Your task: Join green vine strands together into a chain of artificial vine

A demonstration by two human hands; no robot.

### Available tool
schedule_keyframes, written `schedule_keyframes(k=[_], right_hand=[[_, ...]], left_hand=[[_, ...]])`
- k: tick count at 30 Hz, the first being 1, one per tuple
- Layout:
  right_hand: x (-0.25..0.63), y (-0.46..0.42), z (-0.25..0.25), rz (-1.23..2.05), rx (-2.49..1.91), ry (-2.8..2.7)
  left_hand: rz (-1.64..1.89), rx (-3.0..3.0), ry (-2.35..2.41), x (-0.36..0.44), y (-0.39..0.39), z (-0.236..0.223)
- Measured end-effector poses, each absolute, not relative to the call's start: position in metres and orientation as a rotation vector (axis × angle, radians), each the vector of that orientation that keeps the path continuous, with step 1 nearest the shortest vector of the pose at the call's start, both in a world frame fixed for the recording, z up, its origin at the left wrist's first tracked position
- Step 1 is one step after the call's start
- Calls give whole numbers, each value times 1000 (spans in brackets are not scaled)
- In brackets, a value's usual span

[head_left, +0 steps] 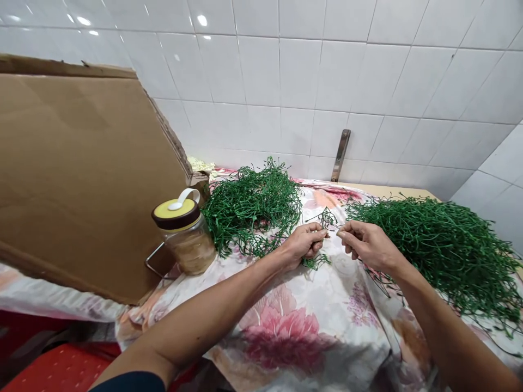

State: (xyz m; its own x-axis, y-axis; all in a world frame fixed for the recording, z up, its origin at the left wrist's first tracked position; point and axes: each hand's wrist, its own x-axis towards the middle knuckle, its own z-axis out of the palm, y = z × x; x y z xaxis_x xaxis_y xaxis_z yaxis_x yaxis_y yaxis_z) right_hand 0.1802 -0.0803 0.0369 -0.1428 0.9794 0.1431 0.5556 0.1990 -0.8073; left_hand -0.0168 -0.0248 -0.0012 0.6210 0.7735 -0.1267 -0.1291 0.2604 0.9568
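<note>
My left hand [304, 243] and my right hand [363, 243] meet over a flowered cloth [294, 321], fingertips almost touching. Both are pinched on a thin green plastic stem piece [327, 220] whose sprigs stick up between them; more green strands hang under my left hand. A heap of the same green stems [251, 207] lies to the left behind my left hand. A larger heap [445, 245] spreads to the right of my right hand.
A jar with a yellow lid [186, 237] stands left of the hands, next to a big cardboard sheet [81, 179] leaning at the left. White tiled walls rise behind. A red surface [53, 370] shows at the bottom left.
</note>
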Motion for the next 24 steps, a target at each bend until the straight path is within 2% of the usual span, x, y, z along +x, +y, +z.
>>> schedule_keyframes(k=[6, 10, 17, 24], right_hand=[[179, -60, 31, 860, -1377, -1859], [179, -44, 24, 793, -1418, -1633], [189, -43, 20, 1188, -1206, -1560], [190, -45, 24, 1154, -1195, -1625]], left_hand=[[501, 1136, 590, -18, -26, -1], [502, 1133, 614, -19, -26, 2], [466, 1132, 600, -22, -24, 4], [422, 1188, 602, -19, -26, 1]])
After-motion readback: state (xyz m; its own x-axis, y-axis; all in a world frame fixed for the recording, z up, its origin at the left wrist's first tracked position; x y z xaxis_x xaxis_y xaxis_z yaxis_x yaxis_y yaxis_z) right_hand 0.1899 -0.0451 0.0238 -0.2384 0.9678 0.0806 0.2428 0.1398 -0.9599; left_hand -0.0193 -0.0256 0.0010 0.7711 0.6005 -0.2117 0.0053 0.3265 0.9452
